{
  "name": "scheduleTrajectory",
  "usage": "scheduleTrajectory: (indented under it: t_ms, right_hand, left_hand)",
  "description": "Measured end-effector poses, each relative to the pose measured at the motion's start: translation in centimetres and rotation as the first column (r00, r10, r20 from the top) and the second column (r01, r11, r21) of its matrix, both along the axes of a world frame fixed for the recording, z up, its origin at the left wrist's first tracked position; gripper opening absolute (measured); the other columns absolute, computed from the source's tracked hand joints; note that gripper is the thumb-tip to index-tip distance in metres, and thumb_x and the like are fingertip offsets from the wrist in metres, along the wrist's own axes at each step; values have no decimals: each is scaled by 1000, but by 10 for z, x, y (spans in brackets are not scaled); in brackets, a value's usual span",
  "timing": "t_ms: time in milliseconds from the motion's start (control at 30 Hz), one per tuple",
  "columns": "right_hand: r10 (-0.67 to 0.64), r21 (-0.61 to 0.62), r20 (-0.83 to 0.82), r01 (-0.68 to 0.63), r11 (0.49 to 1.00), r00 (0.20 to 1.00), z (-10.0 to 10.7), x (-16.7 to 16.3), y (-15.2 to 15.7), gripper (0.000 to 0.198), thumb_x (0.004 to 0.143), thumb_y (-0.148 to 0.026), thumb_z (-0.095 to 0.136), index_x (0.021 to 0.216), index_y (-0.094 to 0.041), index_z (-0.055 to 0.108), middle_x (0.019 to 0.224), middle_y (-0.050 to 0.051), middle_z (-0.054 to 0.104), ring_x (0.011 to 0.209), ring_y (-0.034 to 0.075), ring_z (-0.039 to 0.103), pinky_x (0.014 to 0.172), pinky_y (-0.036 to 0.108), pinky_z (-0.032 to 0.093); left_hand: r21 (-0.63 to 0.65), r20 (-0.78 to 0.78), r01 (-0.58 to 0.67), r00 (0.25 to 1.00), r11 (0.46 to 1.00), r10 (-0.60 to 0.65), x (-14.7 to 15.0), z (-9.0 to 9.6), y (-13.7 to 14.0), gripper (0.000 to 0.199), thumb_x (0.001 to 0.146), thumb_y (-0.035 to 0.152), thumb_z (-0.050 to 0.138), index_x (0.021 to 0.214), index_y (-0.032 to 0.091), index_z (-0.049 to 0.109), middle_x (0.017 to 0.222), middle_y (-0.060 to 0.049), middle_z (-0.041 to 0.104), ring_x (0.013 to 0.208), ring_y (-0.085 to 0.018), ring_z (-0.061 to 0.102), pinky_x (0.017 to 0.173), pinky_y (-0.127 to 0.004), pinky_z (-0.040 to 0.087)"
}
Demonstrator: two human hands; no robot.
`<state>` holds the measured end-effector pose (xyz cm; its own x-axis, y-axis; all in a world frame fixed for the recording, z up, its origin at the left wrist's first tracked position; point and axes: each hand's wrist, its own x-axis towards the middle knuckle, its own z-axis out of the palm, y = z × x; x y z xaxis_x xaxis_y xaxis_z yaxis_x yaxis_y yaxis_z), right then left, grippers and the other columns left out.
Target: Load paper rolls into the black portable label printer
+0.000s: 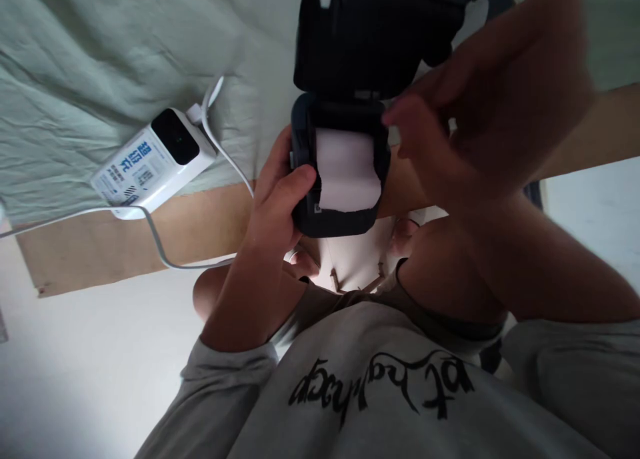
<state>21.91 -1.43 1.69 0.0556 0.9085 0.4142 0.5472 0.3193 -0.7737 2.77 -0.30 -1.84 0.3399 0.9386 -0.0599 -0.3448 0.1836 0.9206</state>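
Observation:
A small dark label printer (341,224) stands open in front of me, with a roll of white paper (347,169) in its bay. The paper's loose end hangs toward the front edge. My left hand (277,199) is closed around the printer's left side, thumb on the rim by the roll. Beyond the bay is a black lid-like part (375,42); I cannot tell where it ends and the dark item behind it begins. Over the printer's right edge hovers my right hand (480,105), bent at the fingers and smeared by motion. Whether it holds anything is unclear.
On the green sheet (240,19) to the left lies a white power bank (155,162) with a dark display. A white cable (220,145) runs from it across the wooden bed edge (210,225). My knees and feet are below the printer.

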Motion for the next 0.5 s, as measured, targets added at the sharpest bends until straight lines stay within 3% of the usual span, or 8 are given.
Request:
scheduleTrajectory:
  t_ms: [100, 233, 367, 500]
  right_hand:
    - [-74, 174, 397, 5, 985, 915, 3, -7, -6, 8, 84, -32, 57, 81, -24, 60, 70, -5, 62, 54, 8, 53, 49, 26, 38]
    - [-84, 115, 624, 15, 993, 777, 11, -10, -11, 18, 84, -44, 56, 88, -30, 66, 56, -3, 60, 50, 14, 53, 44, 30, 29]
    - [51, 22, 694, -92, 995, 718, 11, -4, -9, 33, 76, -51, 63, 102, -31, 65, 64, -2, 64, 52, 15, 54, 44, 29, 28]
    - [205, -85, 567, -191, 978, 798, 15, 2, -9, 36, 75, -46, 68, 107, -29, 64, 74, -2, 66, 59, 13, 58, 49, 29, 40]
  left_hand:
    - [14, -44, 6, 999, 1000, -6, 0, 0, -1, 29, 79, 43, 60, 101, 25, 65, 83, -1, 60, 79, -17, 61, 67, -27, 50]
    - [38, -131, 15, 991, 999, -10, 0, 1, -3, 35, 79, 47, 62, 105, 25, 64, 81, -2, 58, 97, -22, 61, 83, -30, 52]
    - [3, -178, 69, 982, 998, -67, -3, 4, -3, 40, 78, 50, 63, 108, 25, 65, 80, -3, 62, 101, -26, 62, 89, -35, 51]
    - [-30, -176, 87, 980, 996, -91, -6, 7, -4, 42, 76, 48, 67, 110, 25, 64, 83, -2, 65, 107, -27, 61, 94, -37, 50]
